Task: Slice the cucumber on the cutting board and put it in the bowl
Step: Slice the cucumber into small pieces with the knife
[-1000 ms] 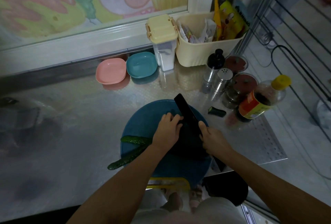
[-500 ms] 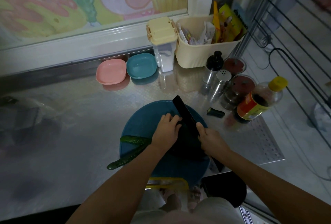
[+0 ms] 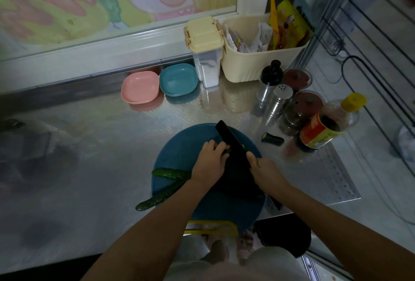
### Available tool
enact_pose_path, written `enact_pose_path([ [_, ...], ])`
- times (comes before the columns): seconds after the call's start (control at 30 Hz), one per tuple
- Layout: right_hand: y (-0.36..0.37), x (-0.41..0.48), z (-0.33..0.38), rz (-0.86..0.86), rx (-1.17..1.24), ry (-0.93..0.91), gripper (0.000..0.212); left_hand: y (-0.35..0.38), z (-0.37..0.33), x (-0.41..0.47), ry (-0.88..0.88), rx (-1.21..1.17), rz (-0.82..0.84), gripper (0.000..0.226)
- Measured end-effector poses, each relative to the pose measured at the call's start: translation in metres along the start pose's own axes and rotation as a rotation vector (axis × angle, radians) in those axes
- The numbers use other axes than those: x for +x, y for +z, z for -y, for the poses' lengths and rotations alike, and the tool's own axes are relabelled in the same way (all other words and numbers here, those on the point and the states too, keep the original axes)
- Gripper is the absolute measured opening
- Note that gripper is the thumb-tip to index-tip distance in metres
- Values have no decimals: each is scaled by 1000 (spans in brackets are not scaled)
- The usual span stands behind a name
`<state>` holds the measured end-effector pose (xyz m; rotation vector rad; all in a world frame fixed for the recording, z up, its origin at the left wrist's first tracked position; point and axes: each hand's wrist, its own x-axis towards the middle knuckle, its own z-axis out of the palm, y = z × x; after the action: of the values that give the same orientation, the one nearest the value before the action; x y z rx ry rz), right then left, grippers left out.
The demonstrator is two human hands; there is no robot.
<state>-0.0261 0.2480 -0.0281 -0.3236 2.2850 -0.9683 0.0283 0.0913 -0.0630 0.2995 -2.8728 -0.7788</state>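
A round blue cutting board (image 3: 179, 146) lies at the counter's front edge. My right hand (image 3: 266, 171) grips a black cleaver (image 3: 233, 152) whose blade stands across the board. My left hand (image 3: 211, 160) curls over a cucumber piece right beside the blade; the piece is mostly hidden under my fingers. Two whole cucumbers (image 3: 167, 185) lie at the board's left side, one reaching onto the counter. A pink bowl (image 3: 140, 87) and a blue bowl (image 3: 178, 79) sit at the back by the wall. A cut cucumber end (image 3: 272, 138) lies to the right of the board.
A soy sauce bottle (image 3: 325, 125), jars, a steel shaker (image 3: 277, 101) and a black-capped bottle crowd the right side. A cream basket (image 3: 256, 60) of packets and a lidded container (image 3: 205, 49) stand at the back. A wire rack rises at far right.
The hands and cleaver stay in nearly the same place on the board; only the view has shifted slightly.
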Motion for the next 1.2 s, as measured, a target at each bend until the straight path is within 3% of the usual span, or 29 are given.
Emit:
enact_pose_path([
  [0.4, 2, -2, -3, -33, 156, 57, 59, 4, -5, 2, -81, -11, -46, 16],
  [1.2, -1, 3, 1, -18, 171, 105, 57, 3, -5, 1, -60, -8, -51, 13],
])
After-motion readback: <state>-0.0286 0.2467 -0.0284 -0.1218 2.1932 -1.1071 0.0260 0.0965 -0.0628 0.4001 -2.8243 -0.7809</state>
